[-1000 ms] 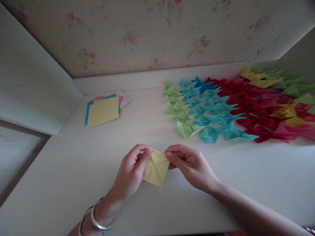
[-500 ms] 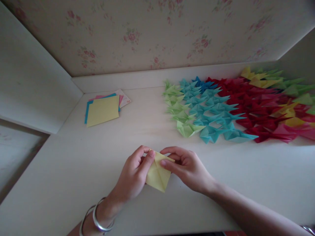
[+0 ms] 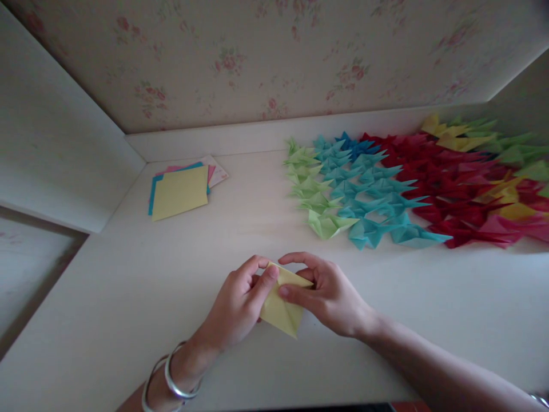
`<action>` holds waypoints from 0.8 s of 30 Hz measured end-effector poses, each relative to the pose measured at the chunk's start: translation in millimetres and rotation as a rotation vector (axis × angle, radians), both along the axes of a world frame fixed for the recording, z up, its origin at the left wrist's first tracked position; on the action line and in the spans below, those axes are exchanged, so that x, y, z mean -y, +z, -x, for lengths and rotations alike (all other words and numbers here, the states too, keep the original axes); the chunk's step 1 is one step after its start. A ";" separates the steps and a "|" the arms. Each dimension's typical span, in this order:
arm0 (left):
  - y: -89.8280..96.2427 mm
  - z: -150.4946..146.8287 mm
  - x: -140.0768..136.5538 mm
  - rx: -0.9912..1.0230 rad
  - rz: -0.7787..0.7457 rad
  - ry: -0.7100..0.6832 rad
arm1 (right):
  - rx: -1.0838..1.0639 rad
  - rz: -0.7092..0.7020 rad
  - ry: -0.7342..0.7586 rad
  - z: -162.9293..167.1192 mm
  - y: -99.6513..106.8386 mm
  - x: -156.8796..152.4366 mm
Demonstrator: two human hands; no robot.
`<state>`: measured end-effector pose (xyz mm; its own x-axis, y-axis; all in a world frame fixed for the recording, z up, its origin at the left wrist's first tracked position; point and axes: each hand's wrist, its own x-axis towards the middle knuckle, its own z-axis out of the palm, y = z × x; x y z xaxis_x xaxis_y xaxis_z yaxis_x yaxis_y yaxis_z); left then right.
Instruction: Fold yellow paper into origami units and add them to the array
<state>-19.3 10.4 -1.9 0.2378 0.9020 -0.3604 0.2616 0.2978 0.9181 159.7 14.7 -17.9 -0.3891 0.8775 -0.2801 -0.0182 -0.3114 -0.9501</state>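
Note:
A small folded square of yellow origami paper [image 3: 281,312] is held between my two hands, just above the white table. My left hand [image 3: 242,297] pinches its upper left edge, thumb on top and fingers behind. From the other side, my right hand [image 3: 328,294] grips the paper with its thumb pressed on the front face; its index finger arches free over the top edge. Crease lines show on the paper, and its lower corner points toward me. The fingers behind the sheet are mostly hidden.
Rows of folded paper cranes [image 3: 369,189] in green, blue, red, pink and yellow cover the back right of the white table [image 3: 150,320]. At the back left lies a stack of coloured paper sheets [image 3: 180,193], yellow on top. A flowered wall [image 3: 257,68] rises behind.
The folded yellow paper has shifted slightly to the right, and my left hand has moved along with it. My right index finger has lifted a little. Both hands keep their hold.

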 end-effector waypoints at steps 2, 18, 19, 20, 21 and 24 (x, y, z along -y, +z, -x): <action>-1.0 1.3 -1.2 0.001 -0.005 -0.001 | 0.008 0.004 0.005 -1.1 -0.4 -0.2; 4.8 5.0 -5.6 0.125 0.154 0.075 | 0.245 -1.100 0.142 -25.1 1.1 -10.0; 5.0 6.2 -4.9 0.096 0.075 0.060 | 0.246 -1.119 0.108 -24.9 -0.8 -10.4; 5.3 7.8 -4.3 0.083 -0.002 0.040 | 0.254 -1.116 0.074 -25.0 -1.8 -10.5; 5.7 9.8 -3.7 0.080 -0.072 0.009 | 0.274 -1.088 0.038 -25.1 -1.8 -10.4; 6.5 16.6 -2.3 0.150 -0.169 -0.165 | 0.348 -0.870 -0.043 -25.5 3.7 -9.1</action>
